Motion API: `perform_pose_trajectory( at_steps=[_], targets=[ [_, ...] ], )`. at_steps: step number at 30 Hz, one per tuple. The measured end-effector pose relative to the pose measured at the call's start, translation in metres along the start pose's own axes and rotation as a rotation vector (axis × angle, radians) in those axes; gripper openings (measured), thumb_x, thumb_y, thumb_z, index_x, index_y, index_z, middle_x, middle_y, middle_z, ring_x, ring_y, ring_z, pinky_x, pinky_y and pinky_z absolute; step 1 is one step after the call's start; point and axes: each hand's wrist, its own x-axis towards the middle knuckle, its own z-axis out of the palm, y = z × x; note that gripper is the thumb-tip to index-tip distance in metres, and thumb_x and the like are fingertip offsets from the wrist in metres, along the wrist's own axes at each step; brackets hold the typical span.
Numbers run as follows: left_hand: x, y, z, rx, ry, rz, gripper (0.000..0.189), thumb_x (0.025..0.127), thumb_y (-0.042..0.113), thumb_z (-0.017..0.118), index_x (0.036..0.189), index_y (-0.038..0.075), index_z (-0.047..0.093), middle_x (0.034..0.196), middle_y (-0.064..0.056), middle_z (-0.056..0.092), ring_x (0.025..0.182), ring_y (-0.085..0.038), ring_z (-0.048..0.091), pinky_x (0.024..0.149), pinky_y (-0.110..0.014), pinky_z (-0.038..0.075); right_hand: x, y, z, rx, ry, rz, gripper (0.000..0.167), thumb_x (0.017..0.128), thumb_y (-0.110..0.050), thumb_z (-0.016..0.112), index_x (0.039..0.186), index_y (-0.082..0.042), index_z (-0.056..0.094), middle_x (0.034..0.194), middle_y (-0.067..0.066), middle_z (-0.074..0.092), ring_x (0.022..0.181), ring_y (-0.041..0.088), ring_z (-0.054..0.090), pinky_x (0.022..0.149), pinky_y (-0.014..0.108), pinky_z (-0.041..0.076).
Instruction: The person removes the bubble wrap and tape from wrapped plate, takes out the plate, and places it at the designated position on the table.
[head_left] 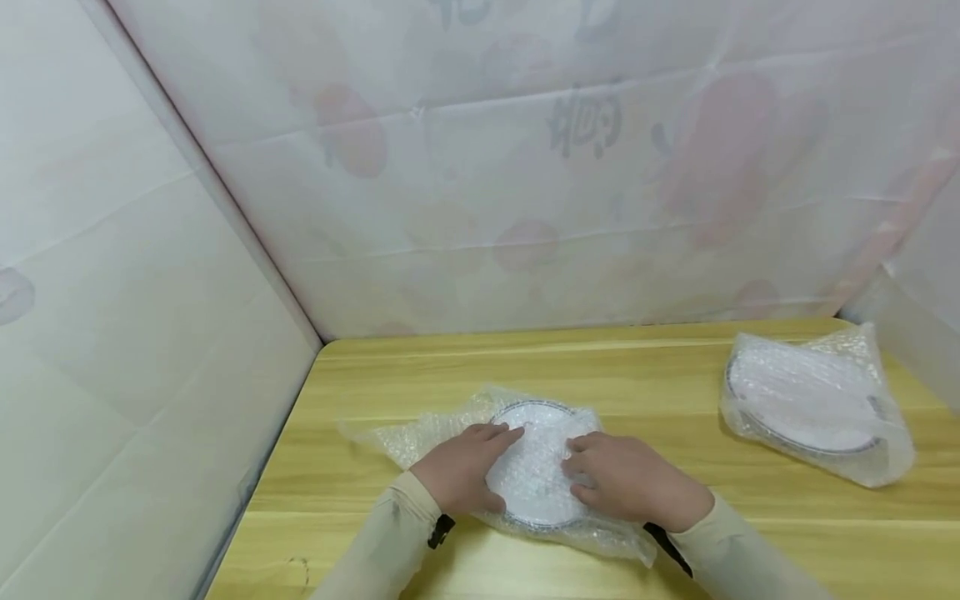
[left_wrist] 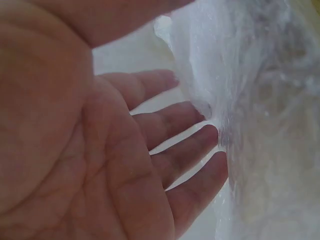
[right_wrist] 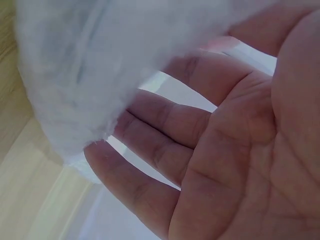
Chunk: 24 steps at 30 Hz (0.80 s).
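Observation:
A round white plate (head_left: 538,487) with a dark rim line lies on the table under clear bubble wrap (head_left: 416,437). My left hand (head_left: 467,471) rests on its left side, with fingers spread across the wrap. On the right side, my right hand (head_left: 630,477) touches the wrapped plate with its fingertips. In the left wrist view the fingers of the left hand (left_wrist: 135,155) reach out almost straight, tips against the bubble wrap (left_wrist: 270,120). The right wrist view has the right hand (right_wrist: 210,155) with gently bent fingers, their tips at the wrap (right_wrist: 85,85).
A second white plate (head_left: 802,396) in bubble wrap lies at the right of the wooden table (head_left: 360,375). Printed sheeting (head_left: 525,192) stands behind the table's back edge, and a pale panel (head_left: 150,333) borders it on the left.

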Motion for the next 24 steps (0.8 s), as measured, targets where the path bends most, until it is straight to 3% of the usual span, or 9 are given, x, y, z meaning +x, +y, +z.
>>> perform_pose_trajectory(
  at_steps=[7,14,24],
  targets=[
    [0.0020,-0.0004,0.0024,0.024,0.005,-0.023,0.097,0.082,0.042,0.087,0.162,0.019,0.037,0.165,-0.007,0.038,0.149,-0.030,0.039,0.117,-0.044,0.042,0.0008,0.0005,-0.0006,0.035,0.005,0.002,0.025,0.095,-0.022,0.072,0.116,-0.009,0.076,0.132,0.022,0.067,0.121,0.042,0.064,0.093,0.057,0.056],
    [0.0027,-0.0004,0.0023,0.042,0.023,-0.032,0.097,0.083,0.045,0.085,0.161,0.018,0.036,0.164,-0.010,0.038,0.149,-0.032,0.039,0.118,-0.044,0.040,0.0030,0.0036,-0.0005,-0.010,-0.044,0.010,0.039,0.100,-0.026,0.066,0.132,-0.005,0.069,0.144,0.020,0.060,0.136,0.037,0.054,0.118,0.063,0.032],
    [0.0026,0.0003,0.0069,0.036,0.039,-0.049,0.091,0.082,0.045,0.085,0.158,0.019,0.043,0.164,-0.010,0.039,0.149,-0.031,0.039,0.117,-0.045,0.042,0.0005,0.0033,-0.0053,-0.091,0.000,-0.006,0.039,0.099,-0.028,0.067,0.131,-0.006,0.070,0.142,0.018,0.062,0.135,0.039,0.054,0.115,0.065,0.033]
  ],
)
